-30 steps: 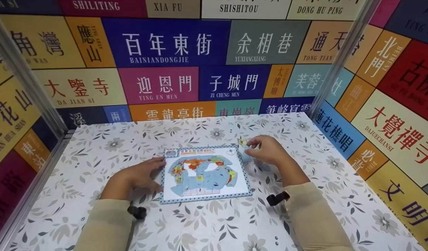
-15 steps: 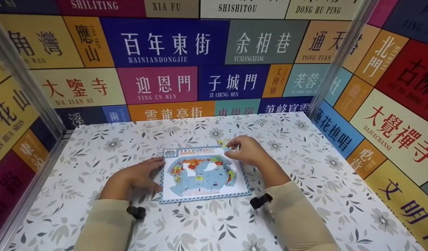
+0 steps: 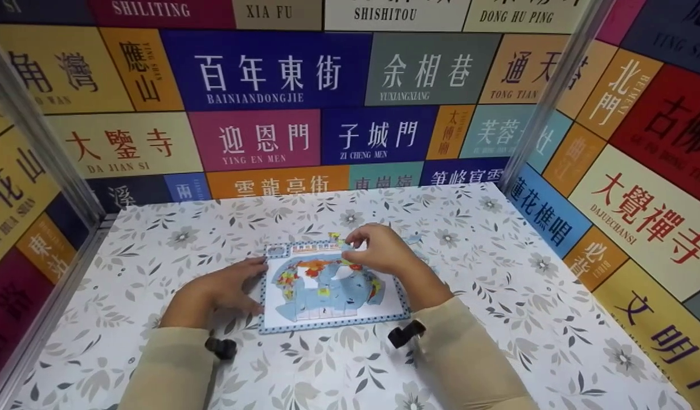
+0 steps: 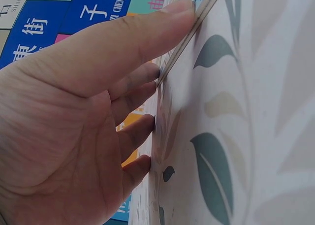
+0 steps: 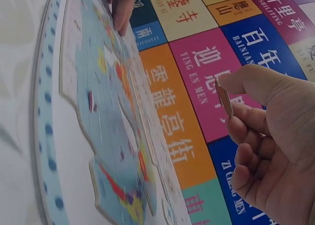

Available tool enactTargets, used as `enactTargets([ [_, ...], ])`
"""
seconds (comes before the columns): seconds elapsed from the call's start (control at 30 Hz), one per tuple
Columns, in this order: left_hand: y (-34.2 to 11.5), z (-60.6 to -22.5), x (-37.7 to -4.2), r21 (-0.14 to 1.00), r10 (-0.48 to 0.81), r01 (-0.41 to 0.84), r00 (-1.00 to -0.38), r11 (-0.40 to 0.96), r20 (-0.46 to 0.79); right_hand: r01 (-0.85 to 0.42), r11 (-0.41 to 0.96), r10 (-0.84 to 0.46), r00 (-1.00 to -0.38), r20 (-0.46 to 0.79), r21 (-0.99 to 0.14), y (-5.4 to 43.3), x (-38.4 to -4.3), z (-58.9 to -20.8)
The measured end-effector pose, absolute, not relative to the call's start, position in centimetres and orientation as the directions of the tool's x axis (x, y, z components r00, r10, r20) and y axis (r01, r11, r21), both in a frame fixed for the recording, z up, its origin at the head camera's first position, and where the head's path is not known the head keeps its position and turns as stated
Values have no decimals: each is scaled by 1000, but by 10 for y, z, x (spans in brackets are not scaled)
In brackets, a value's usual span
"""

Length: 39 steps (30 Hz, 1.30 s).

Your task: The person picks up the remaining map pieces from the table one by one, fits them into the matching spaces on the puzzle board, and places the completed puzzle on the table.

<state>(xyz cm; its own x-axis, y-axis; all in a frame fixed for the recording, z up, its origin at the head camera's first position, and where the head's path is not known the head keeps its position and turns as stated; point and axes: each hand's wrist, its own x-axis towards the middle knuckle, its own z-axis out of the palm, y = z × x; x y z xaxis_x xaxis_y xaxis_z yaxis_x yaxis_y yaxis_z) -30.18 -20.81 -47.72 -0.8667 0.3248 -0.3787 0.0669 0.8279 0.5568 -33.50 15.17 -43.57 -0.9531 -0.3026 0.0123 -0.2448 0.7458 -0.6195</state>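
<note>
We see a thin, flat map-puzzle piece (image 5: 224,98) with a brownish edge, pinched between the thumb and fingers of the right hand (image 3: 373,249), its remaining fingers curled in. The piece is off the board, held up near its far edge, with a yellow-and-blue corner peeking past the fingertips in the head view. The left hand (image 3: 227,285) grasps nothing: its fingers are extended and spread, the thumb touching the left edge of the world-map puzzle board (image 3: 332,328).

Under everything we have a smooth white tabletop (image 3: 304,378) printed with grey flowers and leaves. Colour-block wall panels (image 3: 264,71) carrying Chinese characters and Latin lettering (one reads BAINIANDONGJIE) enclose it, with metallic posts (image 3: 546,102) at the corners. Both forearms wear beige sleeves (image 3: 167,367), and a small black device (image 3: 406,333) sits at each wrist.

The rectangular board has a light blue border with dark dots around a white field. Within it lie the fitted pieces (image 3: 312,302), mostly ocean blue with orange, red and yellow land, forming a rough oval with white gaps. Beyond the right wrist, a bluish loose piece (image 3: 415,239) lies on the table, partly hidden.
</note>
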Motion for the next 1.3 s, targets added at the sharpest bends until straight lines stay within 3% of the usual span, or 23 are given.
enactTargets([
  [0.8,-209,-478,-301,533,316,75,-870,843,-378,-273,683,-369,-929,2,-678,92,-320,-437],
  [1.3,-208,-477,-302,538,331,81,-861,839,-386,-274,668,-371,-928,9,-692,87,-319,-458],
])
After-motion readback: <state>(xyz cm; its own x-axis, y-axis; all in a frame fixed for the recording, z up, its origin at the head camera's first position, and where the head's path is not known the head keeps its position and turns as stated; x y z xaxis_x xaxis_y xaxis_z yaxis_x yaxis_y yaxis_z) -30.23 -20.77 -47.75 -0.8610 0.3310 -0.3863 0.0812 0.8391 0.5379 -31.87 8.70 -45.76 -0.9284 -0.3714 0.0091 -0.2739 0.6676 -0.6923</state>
